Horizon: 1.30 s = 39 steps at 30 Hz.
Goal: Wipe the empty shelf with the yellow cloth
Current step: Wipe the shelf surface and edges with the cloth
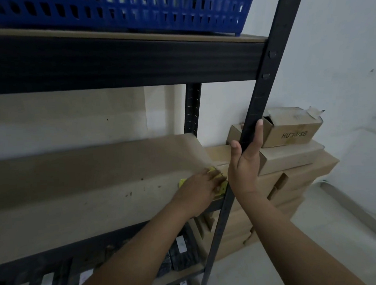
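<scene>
At right end of bare tan board shelf [79, 194] | left hand [202, 189] presses crumpled yellow cloth [217, 184] flat by the corner, fingers extended | right hand [246, 160] grips black metal upright post [255, 106] | dark specks remain mid-shelf; most wiping likely left
</scene>
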### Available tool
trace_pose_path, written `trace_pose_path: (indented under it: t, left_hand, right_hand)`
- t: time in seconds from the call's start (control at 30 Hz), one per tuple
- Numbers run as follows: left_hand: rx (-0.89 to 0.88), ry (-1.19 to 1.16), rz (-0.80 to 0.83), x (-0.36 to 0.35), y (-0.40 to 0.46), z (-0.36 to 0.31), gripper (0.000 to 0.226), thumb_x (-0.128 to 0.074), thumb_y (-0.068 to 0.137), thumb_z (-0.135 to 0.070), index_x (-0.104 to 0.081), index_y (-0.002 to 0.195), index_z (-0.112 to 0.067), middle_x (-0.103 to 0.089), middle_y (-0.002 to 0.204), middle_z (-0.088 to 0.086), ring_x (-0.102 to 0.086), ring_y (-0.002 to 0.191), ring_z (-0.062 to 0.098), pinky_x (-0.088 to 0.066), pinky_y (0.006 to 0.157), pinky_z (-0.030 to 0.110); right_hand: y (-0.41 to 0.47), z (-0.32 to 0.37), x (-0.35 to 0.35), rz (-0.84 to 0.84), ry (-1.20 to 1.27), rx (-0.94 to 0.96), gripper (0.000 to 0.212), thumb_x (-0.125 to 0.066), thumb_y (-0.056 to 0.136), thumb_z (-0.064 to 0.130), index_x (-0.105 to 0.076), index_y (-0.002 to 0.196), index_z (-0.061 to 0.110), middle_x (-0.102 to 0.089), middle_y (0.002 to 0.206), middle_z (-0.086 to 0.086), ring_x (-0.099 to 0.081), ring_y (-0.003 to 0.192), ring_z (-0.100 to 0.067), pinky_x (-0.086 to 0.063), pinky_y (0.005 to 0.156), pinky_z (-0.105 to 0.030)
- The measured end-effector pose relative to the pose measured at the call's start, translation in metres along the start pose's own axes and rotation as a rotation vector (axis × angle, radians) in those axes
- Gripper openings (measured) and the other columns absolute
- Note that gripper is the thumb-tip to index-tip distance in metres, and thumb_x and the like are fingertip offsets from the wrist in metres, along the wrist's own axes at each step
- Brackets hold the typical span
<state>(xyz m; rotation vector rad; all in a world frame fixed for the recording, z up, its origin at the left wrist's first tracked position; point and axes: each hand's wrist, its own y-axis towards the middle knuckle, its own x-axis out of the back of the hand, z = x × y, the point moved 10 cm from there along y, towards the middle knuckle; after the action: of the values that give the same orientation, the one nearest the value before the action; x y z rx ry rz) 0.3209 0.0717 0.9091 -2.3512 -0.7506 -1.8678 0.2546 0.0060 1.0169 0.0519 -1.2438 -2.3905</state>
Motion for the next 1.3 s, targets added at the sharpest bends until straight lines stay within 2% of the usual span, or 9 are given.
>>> trace_pose_path:
  t: [0.13,0.2,0.33,0.5,0.67,0.87,0.97,1.1,1.3]
  left_hand:
    - [0.095,-0.065,0.003,0.002,0.044,0.022,0.033,-0.037,0.096,-0.026,-0.052,0.125,-0.022,-0.050,0.132,0.005,-0.045,0.120,0.026,-0.038,0.097,0.033]
    - [0.177,-0.036,0.005,0.006,0.054,0.045,0.039,-0.034,0.097,-0.030,-0.046,0.132,-0.021,-0.042,0.142,0.006,-0.039,0.128,0.026,-0.030,0.102,0.032]
    - [0.376,-0.094,-0.031,0.016,0.031,0.097,0.042,-0.029,0.099,-0.030,-0.039,0.140,-0.021,-0.030,0.151,0.006,-0.025,0.138,0.021,-0.017,0.106,0.023]
    - [0.350,-0.056,-0.214,0.021,-0.027,0.087,0.041,-0.038,0.098,-0.025,-0.041,0.138,-0.025,-0.036,0.149,0.002,-0.032,0.136,0.023,-0.024,0.110,0.031]
    - [0.189,-0.088,-0.189,0.004,0.014,0.040,0.035,-0.039,0.095,-0.030,-0.051,0.128,-0.028,-0.048,0.138,0.000,-0.043,0.123,0.023,-0.036,0.100,0.034]
    - [0.168,-0.036,0.076,-0.016,0.097,0.077,0.039,-0.035,0.098,-0.023,-0.043,0.136,-0.019,-0.036,0.147,0.006,-0.035,0.132,0.025,-0.029,0.108,0.033]
    - [0.266,-0.067,-0.025,0.008,0.093,0.120,0.040,-0.036,0.097,-0.023,-0.044,0.136,-0.017,-0.039,0.146,0.007,-0.037,0.131,0.023,-0.027,0.105,0.029]
    - [0.404,-0.031,-0.097,0.022,0.057,0.159,0.042,-0.034,0.098,-0.022,-0.039,0.139,-0.016,-0.032,0.151,0.007,-0.028,0.138,0.022,-0.020,0.110,0.030]
    - [0.336,-0.103,-0.176,0.016,0.027,0.105,0.038,-0.040,0.096,-0.024,-0.048,0.133,-0.021,-0.044,0.143,0.007,-0.040,0.130,0.024,-0.027,0.104,0.028]
  right_hand:
    - [0.002,-0.003,-0.001,-0.001,0.025,0.016,0.061,-0.033,0.093,0.052,0.001,0.141,0.037,-0.006,0.147,0.027,-0.031,0.139,-0.027,-0.037,0.103,-0.047]
    - [0.002,-0.004,-0.001,0.001,0.048,0.036,0.061,-0.034,0.094,0.050,-0.001,0.142,0.031,-0.006,0.147,0.025,-0.024,0.141,-0.020,-0.032,0.107,-0.042]
    - [0.002,-0.004,-0.004,0.011,0.087,0.048,0.060,-0.034,0.094,0.048,0.000,0.141,0.035,-0.009,0.147,0.022,-0.028,0.138,-0.020,-0.032,0.107,-0.026]
    - [0.000,-0.009,-0.005,-0.056,0.077,0.035,0.060,-0.033,0.097,0.042,-0.006,0.144,0.018,-0.014,0.145,0.019,-0.022,0.135,0.001,-0.023,0.107,-0.005]
    - [0.002,-0.012,-0.005,-0.049,0.066,0.046,0.060,-0.033,0.096,0.043,-0.009,0.143,0.016,-0.014,0.144,0.020,-0.016,0.135,0.014,-0.022,0.105,-0.004]
    - [0.003,-0.020,-0.008,-0.046,0.082,0.043,0.059,-0.033,0.096,0.048,-0.009,0.143,0.023,-0.014,0.147,0.016,-0.021,0.137,-0.002,-0.023,0.110,-0.011]
    - [0.003,-0.019,-0.008,-0.049,0.082,0.065,0.056,-0.033,0.096,0.045,-0.009,0.143,0.024,-0.015,0.146,0.015,-0.019,0.138,0.003,-0.022,0.109,-0.009]
    - [0.003,-0.015,-0.006,-0.085,0.053,0.093,0.057,-0.034,0.097,0.039,-0.012,0.143,0.012,-0.017,0.145,0.016,-0.017,0.137,0.010,-0.023,0.108,-0.008]
    - [0.004,-0.009,-0.005,-0.115,0.060,0.128,0.058,-0.036,0.098,0.033,-0.013,0.142,0.003,-0.019,0.141,0.019,-0.018,0.135,0.014,-0.022,0.105,-0.004]
